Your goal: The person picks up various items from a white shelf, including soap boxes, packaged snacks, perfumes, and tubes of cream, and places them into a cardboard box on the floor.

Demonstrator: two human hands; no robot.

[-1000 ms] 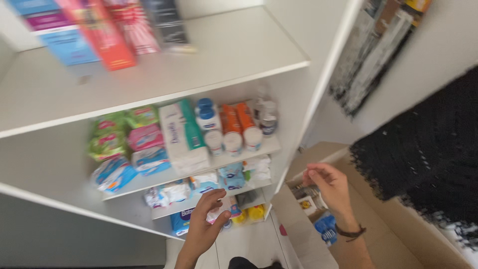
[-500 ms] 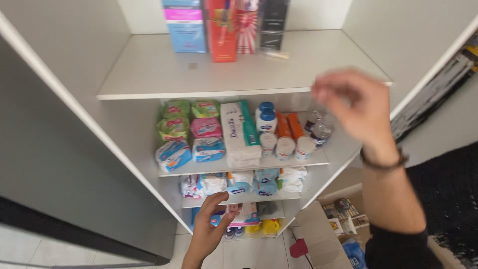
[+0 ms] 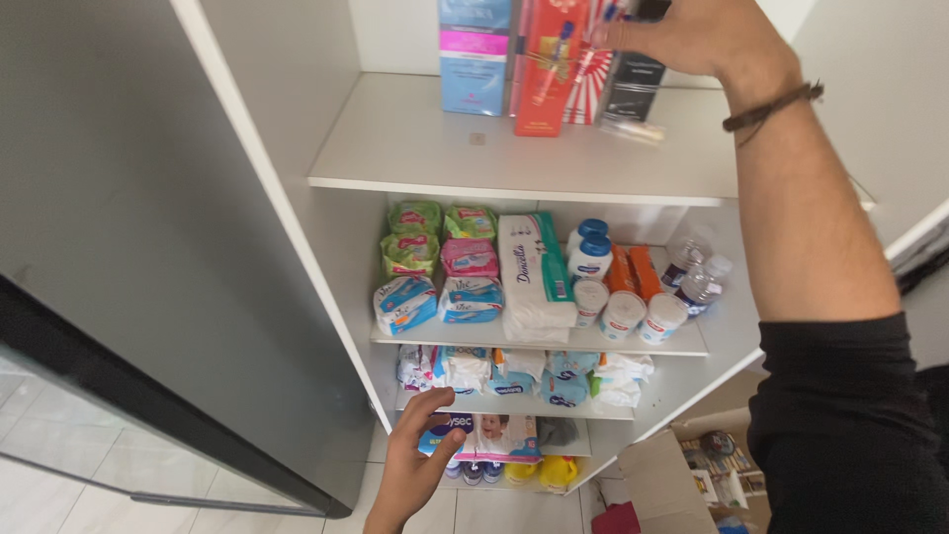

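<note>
Right hand [image 3: 692, 35] reaches up to the top shelf [image 3: 415, 148], fingers curled around the top of a dark box [image 3: 633, 89], apparently gripping it. A red box [image 3: 544, 74] and a blue box [image 3: 474, 59] stand just left of that hand. Left hand [image 3: 410, 470] is low, fingers spread open, touching a diaper pack [image 3: 489, 435] on a lower shelf.

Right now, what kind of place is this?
Probably a home storage cupboard for baby and hygiene supplies. White shelves hold wipe packs, small white tubs and a diaper pack, with a cardboard box on the tiled floor beside it.
</note>
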